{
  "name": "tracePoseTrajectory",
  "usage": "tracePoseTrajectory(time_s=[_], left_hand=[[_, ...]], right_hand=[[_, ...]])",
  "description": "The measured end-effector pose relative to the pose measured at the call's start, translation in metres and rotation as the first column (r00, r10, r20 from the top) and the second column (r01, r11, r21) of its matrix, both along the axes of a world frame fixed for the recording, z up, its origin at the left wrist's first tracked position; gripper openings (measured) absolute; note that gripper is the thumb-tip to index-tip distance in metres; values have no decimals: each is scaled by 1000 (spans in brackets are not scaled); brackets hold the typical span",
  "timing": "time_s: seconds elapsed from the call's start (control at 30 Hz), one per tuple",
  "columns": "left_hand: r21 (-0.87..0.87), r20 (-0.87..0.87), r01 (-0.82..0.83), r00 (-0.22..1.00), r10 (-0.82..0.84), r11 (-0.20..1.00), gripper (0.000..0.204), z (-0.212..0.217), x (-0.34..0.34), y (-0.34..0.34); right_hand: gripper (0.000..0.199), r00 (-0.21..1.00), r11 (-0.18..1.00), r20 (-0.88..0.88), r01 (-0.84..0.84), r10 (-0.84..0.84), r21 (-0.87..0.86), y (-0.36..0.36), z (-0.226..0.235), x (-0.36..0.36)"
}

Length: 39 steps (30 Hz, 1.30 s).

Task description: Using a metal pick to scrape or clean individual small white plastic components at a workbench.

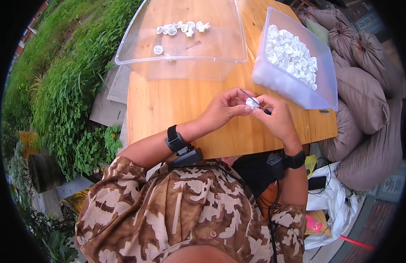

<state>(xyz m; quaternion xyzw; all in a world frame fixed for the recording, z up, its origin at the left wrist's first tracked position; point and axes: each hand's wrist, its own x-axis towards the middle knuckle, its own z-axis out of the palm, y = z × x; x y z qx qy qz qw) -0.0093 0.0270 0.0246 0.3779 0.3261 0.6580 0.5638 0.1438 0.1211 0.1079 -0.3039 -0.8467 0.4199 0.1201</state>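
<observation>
Outdoors at table (168, 109), left hand (222, 107) pinches cap (252, 102); right hand (277, 118) grips pick (249, 95) (slipping could jab fingertips (243, 110)).

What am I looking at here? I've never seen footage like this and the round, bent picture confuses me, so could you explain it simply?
There is no machine: a person works with bare hands, and a wide fisheye camera worn on their head looks down, which bends straight edges near the rim. The forearms come in from below, each with a black strap device at the wrist. The left hand pinches a small white plastic part; the right hand touches the same part and holds a thin metal tool against it. On the wooden table stand two clear bins: the right bin is piled with similar white parts, the left bin holds only a few. Grass lies to the left, stuffed sacks to the right.
</observation>
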Motion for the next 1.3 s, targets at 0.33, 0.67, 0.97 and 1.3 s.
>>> tracePoseTrajectory(time_s=[0.33,0.67,0.97,1.3], left_hand=[[-186,182,98,981,-64,978,25,-6,-4,3],[-104,40,47,998,-43,993,30,5,-1,-6],[-87,-38,28,999,-31,996,30,8,-4,-11],[-86,66,68,996,-62,994,27,24,-2,-15]], right_hand=[[34,934,977,-306,138,-183,-162,-11,-26,8],[12,961,980,-207,164,-184,-112,-10,-25,12],[11,964,977,-212,120,-157,-176,-13,-13,9],[10,952,910,-237,85,-195,-406,-15,-11,18]])
